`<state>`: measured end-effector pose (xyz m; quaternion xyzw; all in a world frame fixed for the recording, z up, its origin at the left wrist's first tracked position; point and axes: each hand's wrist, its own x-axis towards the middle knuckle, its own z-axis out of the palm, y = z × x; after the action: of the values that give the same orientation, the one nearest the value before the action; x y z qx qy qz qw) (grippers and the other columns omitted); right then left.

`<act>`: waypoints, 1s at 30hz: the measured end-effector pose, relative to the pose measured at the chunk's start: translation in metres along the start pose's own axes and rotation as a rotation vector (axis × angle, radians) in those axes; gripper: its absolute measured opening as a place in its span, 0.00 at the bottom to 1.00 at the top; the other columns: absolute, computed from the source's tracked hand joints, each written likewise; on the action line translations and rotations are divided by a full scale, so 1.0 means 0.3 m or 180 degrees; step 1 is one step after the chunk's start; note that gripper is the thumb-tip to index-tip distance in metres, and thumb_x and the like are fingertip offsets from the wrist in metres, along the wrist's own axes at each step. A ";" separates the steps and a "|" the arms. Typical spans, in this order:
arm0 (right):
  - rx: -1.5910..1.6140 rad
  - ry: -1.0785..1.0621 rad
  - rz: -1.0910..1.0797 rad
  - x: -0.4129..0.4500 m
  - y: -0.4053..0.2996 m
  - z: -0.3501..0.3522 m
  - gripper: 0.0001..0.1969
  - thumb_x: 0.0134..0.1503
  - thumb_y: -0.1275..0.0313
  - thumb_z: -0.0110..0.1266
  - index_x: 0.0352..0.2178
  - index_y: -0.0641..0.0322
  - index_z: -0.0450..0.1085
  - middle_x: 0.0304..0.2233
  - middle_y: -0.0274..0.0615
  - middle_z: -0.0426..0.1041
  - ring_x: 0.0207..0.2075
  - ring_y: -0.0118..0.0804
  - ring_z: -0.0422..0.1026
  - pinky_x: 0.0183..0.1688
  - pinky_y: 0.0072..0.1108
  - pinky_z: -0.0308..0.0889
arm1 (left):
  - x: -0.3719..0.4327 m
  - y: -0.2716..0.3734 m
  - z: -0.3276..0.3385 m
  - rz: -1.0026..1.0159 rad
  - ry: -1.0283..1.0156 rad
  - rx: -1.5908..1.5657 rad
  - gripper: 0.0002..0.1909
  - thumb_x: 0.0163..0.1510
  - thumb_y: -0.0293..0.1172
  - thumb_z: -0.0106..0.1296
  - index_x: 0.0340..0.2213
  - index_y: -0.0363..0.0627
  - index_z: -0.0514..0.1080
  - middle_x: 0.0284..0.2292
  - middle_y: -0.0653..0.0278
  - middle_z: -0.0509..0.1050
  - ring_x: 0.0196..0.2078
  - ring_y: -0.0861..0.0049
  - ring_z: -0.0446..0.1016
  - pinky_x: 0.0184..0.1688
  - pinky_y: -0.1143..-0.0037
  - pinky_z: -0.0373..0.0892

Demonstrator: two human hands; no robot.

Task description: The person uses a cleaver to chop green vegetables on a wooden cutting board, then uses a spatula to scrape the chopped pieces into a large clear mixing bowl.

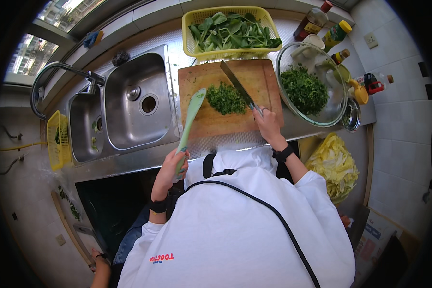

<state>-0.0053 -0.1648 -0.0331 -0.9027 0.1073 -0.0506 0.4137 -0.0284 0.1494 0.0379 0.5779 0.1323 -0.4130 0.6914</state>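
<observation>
A pale green spatula is gripped by its handle in my left hand, its blade tilted up over the left part of the wooden cutting board; bits of green cling to the blade. My right hand holds a kitchen knife by the handle, the blade slanting across the board. Between the two tools lies a heap of finely chopped greens. Right of the board, a large clear glass bowl holds more chopped greens.
A yellow basket of leafy greens stands behind the board. To the left is a steel double sink with a faucet. Bottles crowd the back right. Cabbage leaves sit low right. Another person's hand shows lower left.
</observation>
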 end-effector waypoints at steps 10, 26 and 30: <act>-0.0371 0.0007 -0.0069 0.021 -0.015 -0.033 0.16 0.52 0.64 0.46 0.20 0.69 0.65 0.14 0.55 0.66 0.20 0.53 0.68 0.22 0.33 0.61 | -0.013 0.003 -0.003 -0.0070 0.0029 -0.0008 0.11 0.54 0.40 0.36 0.28 0.46 0.61 0.13 0.72 0.57 0.12 0.88 0.54 0.12 0.85 0.52; -0.0934 0.0304 -0.0171 0.009 0.030 -0.077 0.15 0.52 0.64 0.45 0.22 0.68 0.66 0.16 0.56 0.66 0.20 0.54 0.68 0.22 0.35 0.62 | -0.005 0.000 -0.007 -0.0025 0.0019 -0.0005 0.11 0.54 0.39 0.36 0.28 0.45 0.61 0.12 0.72 0.56 0.11 0.88 0.53 0.11 0.85 0.52; -0.1261 0.0238 -0.0100 -0.014 0.049 -0.061 0.14 0.51 0.64 0.46 0.22 0.67 0.66 0.15 0.56 0.66 0.20 0.53 0.68 0.22 0.35 0.63 | -0.005 -0.003 -0.010 -0.0066 0.0032 0.0003 0.11 0.54 0.39 0.36 0.28 0.45 0.61 0.12 0.72 0.56 0.11 0.88 0.54 0.12 0.85 0.52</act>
<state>-0.0149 -0.1866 -0.0323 -0.9655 0.1162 -0.0684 0.2229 -0.0291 0.1529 0.0374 0.5789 0.1416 -0.4173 0.6861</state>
